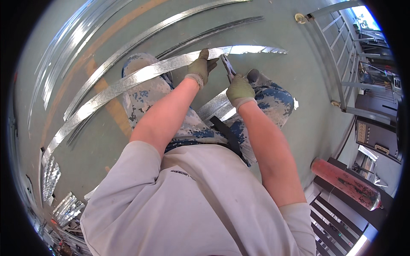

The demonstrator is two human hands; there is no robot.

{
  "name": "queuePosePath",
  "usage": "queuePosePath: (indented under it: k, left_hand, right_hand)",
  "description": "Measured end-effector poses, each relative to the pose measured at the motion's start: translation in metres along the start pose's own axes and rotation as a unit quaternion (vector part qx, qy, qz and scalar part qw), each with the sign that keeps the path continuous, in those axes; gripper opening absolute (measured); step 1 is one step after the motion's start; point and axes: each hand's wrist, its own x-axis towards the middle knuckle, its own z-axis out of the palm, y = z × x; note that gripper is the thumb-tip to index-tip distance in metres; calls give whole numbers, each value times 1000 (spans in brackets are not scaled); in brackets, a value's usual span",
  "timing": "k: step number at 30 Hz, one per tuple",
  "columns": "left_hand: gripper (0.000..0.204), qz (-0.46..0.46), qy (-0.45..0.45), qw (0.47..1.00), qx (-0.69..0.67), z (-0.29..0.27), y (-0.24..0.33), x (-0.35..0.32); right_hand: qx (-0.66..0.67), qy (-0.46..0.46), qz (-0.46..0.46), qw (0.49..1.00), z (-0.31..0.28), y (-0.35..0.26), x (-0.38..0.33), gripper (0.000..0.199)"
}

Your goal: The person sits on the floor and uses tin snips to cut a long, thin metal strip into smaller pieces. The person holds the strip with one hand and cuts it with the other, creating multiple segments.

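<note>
While lying across the left thigh of the camouflage trousers (145, 100), stretches out as a long, shiny metal strip (141, 76), jagged along the edge toward the right end. Grips the strip with the gloved left hand (199, 70), clamped on the near edge. Holds a pair of snips (229, 69) in the gloved right hand (240, 88), closed around the handles on the near side of the strip, with the nose at the strip's near edge. Cannot make out the blades as apart or together. Shows, nearer the body than the strip, a shorter metal piece (213, 105) and a black strap (228, 133). Beyond the strip, has thin dark lengths (213, 32), then a bright band (179, 18) on the green floor (307, 85). Near the strip's left end, shows crinkled silver pieces (50, 179). Past the strip's right end, has a wheeled metal frame (335, 7). Well to the right on the strip's near side, shows a red cylinder (341, 181).
</note>
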Motion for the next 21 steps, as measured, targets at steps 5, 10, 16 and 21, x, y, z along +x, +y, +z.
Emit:
queuePosePath:
  k: [5,10,16,21]
  left_hand:
    - [61,19,4,999,46,-4,2,-15]
    - [58,50,28,998,29,1,13,-43]
    - [54,78,29,996,31,-5,14,-36]
    - [57,92,50,993,-53,-10,22,-43]
  right_hand:
    - [26,-32,14,999,5,4,5,44]
    - [68,-53,25,996,10,15,6,46]
    - [246,-153,-19,957,22,26,-8,44]
    - [365,-234,-80,897,22,12,-31,49]
